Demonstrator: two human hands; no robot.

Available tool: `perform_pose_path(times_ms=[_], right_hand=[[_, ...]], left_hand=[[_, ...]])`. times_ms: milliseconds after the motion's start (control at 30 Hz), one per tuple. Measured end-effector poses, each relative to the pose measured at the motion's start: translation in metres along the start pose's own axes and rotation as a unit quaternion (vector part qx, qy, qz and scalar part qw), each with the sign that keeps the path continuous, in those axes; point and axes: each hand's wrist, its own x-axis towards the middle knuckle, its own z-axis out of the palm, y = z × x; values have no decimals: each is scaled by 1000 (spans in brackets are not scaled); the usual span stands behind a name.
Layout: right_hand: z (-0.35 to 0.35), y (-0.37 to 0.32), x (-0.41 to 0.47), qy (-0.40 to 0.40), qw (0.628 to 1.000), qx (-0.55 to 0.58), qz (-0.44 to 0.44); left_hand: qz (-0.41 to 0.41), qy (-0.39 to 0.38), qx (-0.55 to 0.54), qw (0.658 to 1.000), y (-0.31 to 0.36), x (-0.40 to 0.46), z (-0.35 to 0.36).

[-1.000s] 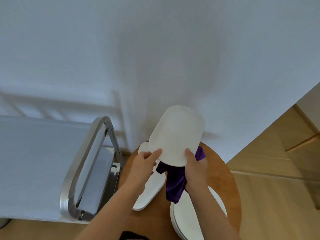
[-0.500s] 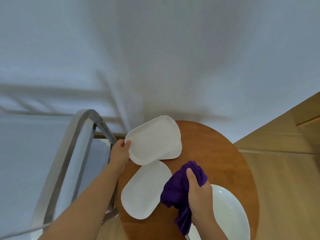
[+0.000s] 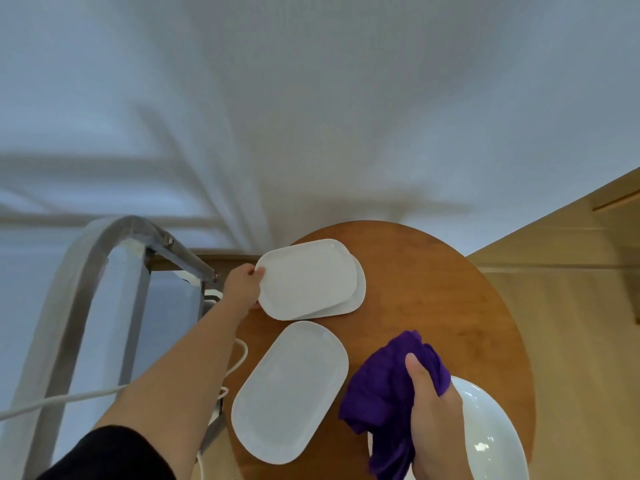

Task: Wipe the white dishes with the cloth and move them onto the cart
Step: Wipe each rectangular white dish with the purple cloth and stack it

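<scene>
**Left hand on the upper dish, cart to its left**

Head view. The left hand (image 3: 244,287) pinches the left rim of the top dish (image 3: 306,278), which lies on a second dish (image 3: 358,296) at the far side of the round wooden table (image 3: 450,289). The top dish's long axis runs left to right, tilted slightly up toward the right. The cart (image 3: 104,271), a metal frame with pale panels, stands just left of the table, on the side of the gripping hand; the carry would likely go leftward. The right hand (image 3: 433,410) clutches the purple cloth (image 3: 381,386) near the table's front edge, beside a round white dish (image 3: 491,434). A third oblong dish (image 3: 291,393) lies between the arms, long axis diagonal. A white cable (image 3: 69,398) passes under the left forearm. Beyond: a white wall and wooden floor (image 3: 571,341).
</scene>
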Motion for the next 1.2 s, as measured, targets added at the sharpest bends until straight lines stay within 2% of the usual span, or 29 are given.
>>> perform_pose_path(times_ms=[67,200,267,500,633,733,833,900,1067,1200], right_hand=[[1,1,3,4,1000,-4,9],[3,1,4,8,1000,8,18],[5,-1,3,6,1000,5,18],[10,-2,-1,-3,1000,15,11],[11,-5,-6,-32,999,25,0],[13,-6,-10,-59,998,37,-11],[13,-5,-13,-78,996,41,-19],[13,-4,-14,-89,995,45,-19],[7,0,-19,-107,993,48,-29],[-4,4,-22,-110,993,28,-43]], left_hand=[[5,-10,32,999,-1,6,4],[55,4,180,982,-4,12,10],[63,17,196,978,-5,13,15],[44,12,172,984,-11,0,20],[6,22,113,993,-29,-29,16],[-20,-9,24,999,-58,-66,16],[-18,7,138,990,-75,-94,15],[13,24,170,985,-82,-103,13],[67,-6,254,965,-94,-114,13],[96,33,318,943,-89,-114,11]])
